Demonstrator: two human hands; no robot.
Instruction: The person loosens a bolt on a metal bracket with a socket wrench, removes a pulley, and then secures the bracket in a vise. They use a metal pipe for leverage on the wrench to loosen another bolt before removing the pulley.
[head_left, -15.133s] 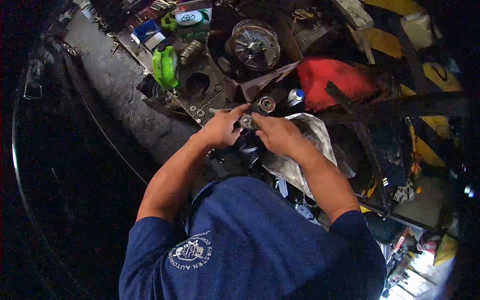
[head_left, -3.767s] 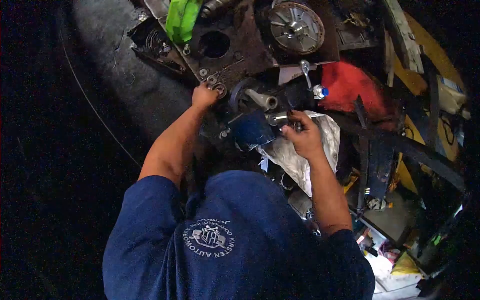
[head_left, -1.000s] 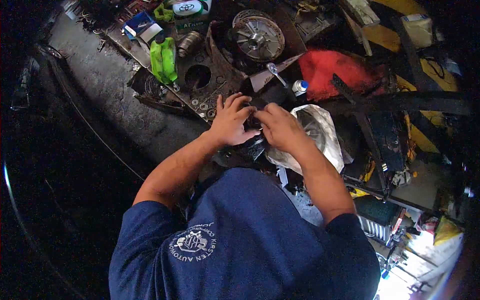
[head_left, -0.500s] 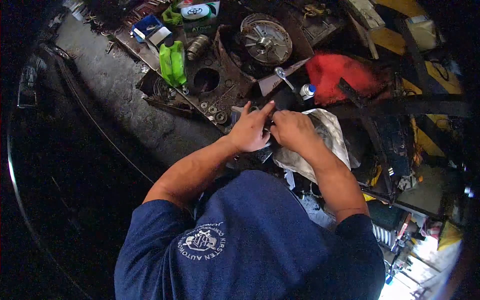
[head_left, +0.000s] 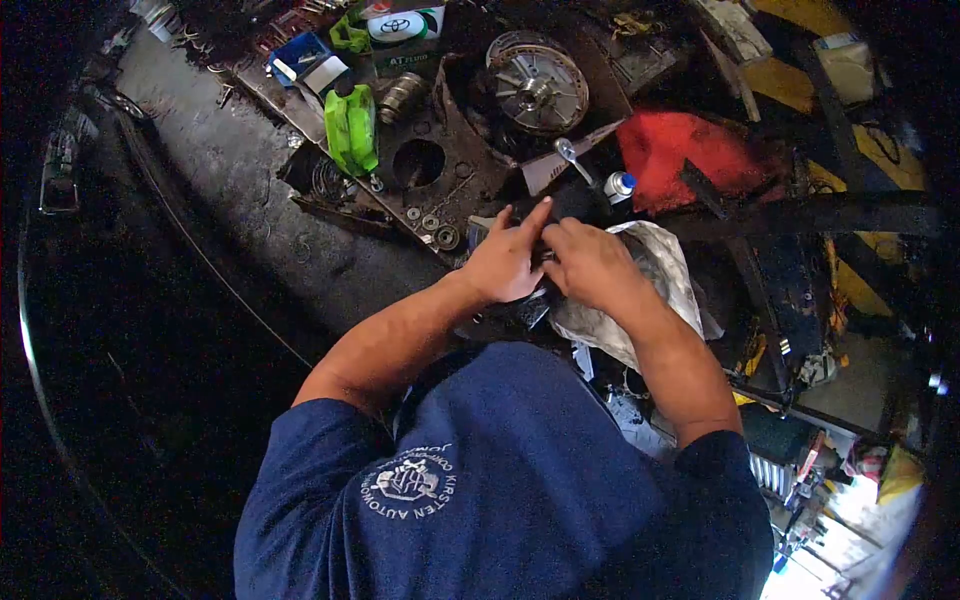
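Observation:
My left hand (head_left: pixel 503 262) is over a dark, shadowed part near the bench's front edge, with its index finger stretched out and fingers apart. Close beside it, my right hand (head_left: pixel 592 262) has its fingers bent together against something dark that I cannot make out. The two hands nearly touch, and they hide most of what lies between them. A dirty white cloth or bag (head_left: pixel 665 270) lies beside and under my right hand. Small metal rings (head_left: pixel 446 237) sit to the left of my left hand.
Behind my hands are a round metal drum (head_left: pixel 540 90), a wrench (head_left: pixel 572 155), a blue-capped bottle (head_left: pixel 619 186) and a red cloth (head_left: pixel 685 160). Green gloves or cloth (head_left: pixel 350 130), a blue box (head_left: pixel 300 58) and a Toyota fluid box (head_left: pixel 405 25) stand at the back left.
The whole view has shifted slightly. My left hand's fingers have moved a little, and my right hand stays bent close beside it.

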